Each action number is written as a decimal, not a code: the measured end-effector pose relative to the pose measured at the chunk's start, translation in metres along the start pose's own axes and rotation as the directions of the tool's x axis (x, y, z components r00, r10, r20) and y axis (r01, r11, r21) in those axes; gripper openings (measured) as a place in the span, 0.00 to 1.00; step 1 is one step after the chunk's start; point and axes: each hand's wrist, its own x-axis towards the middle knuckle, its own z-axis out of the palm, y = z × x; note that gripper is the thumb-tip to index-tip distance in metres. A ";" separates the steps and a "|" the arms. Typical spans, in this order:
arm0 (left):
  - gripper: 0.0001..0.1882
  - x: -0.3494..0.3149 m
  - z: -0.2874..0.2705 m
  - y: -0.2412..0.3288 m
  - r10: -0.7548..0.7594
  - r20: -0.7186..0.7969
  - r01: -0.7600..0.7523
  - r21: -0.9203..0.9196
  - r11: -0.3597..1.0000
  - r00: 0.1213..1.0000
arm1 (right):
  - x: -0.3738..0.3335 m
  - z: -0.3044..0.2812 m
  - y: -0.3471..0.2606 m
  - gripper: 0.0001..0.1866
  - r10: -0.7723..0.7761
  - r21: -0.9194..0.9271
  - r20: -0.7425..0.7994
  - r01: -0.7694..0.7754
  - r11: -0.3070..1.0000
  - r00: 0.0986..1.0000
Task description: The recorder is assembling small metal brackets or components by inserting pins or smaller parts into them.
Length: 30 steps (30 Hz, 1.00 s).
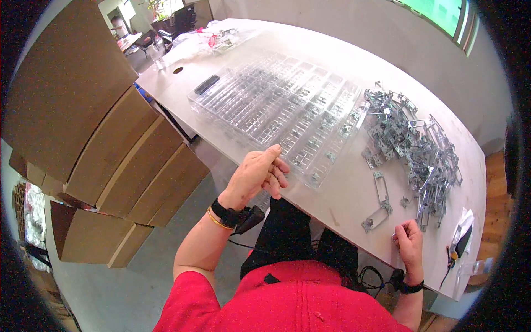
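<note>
My left hand hovers at the table's front edge, beside the near corner of a clear plastic tray. Its fingers are loosely bent and apart, with nothing visible in them. The tray has rows of compartments, and small metal pieces show in several of them. At the right part of the front edge, my right hand is closed in a pinch. A tiny shiny bit shows at its fingertips, too small to name. Just beyond it lie a rectangular metal frame and a large heap of metal brackets.
Pliers with dark and yellow handles lie at the right edge of the white table. Plastic bags sit at the far left end. Cardboard boxes are stacked on the floor to my left. A cable hangs below the table.
</note>
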 end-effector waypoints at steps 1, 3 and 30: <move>0.34 0.000 0.000 0.000 0.004 -0.003 -0.004 0.003 1.000 1.000 | 0.000 0.000 0.001 0.08 0.001 0.001 0.001 -0.001 1.000 1.000; 0.35 -0.001 -0.001 0.001 0.003 -0.005 -0.003 0.006 1.000 1.000 | 0.001 0.001 0.002 0.08 -0.017 0.012 0.003 0.017 1.000 1.000; 0.15 -0.058 0.101 -0.027 0.011 0.465 -0.243 0.442 0.863 0.885 | -0.035 -0.006 -0.023 0.05 0.083 -0.010 0.103 -0.083 0.997 0.991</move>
